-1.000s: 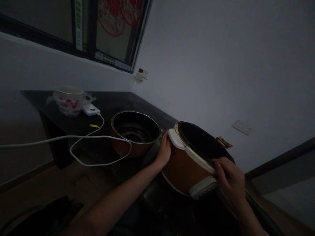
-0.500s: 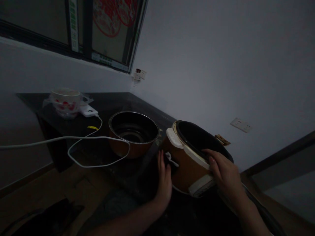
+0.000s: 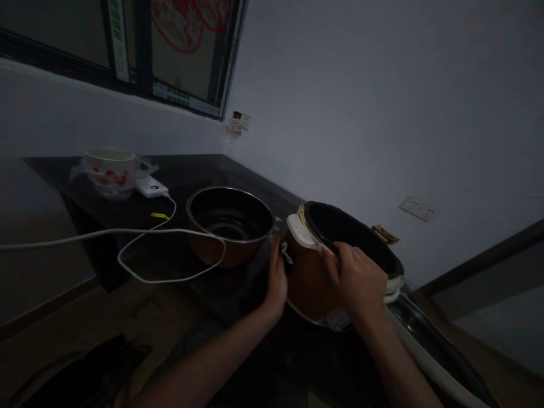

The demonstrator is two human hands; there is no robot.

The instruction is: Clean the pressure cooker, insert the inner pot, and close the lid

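Note:
A brown rice cooker body [image 3: 308, 272] with a white rim piece and a dark inside stands tilted on the dark counter [image 3: 204, 170]. My left hand [image 3: 276, 280] lies flat against its left side, fingers stretched upward beside a small white tab. My right hand [image 3: 355, 277] is closed over the near rim of the cooker. A round brown pot [image 3: 232, 226] with a metal rim sits just to the left of the cooker, apart from both hands.
A white cable [image 3: 140, 249] loops off the counter edge from a white power bank [image 3: 153, 186]. A bowl in clear plastic wrap [image 3: 111, 170] stands at the far left. Wall sockets [image 3: 419, 208] are on the right wall, a window [image 3: 127, 45] above.
My right hand slid along the rim toward the left side of the cooker. My left hand dropped from the rim to the cooker's side. The cooker turned and tilted.

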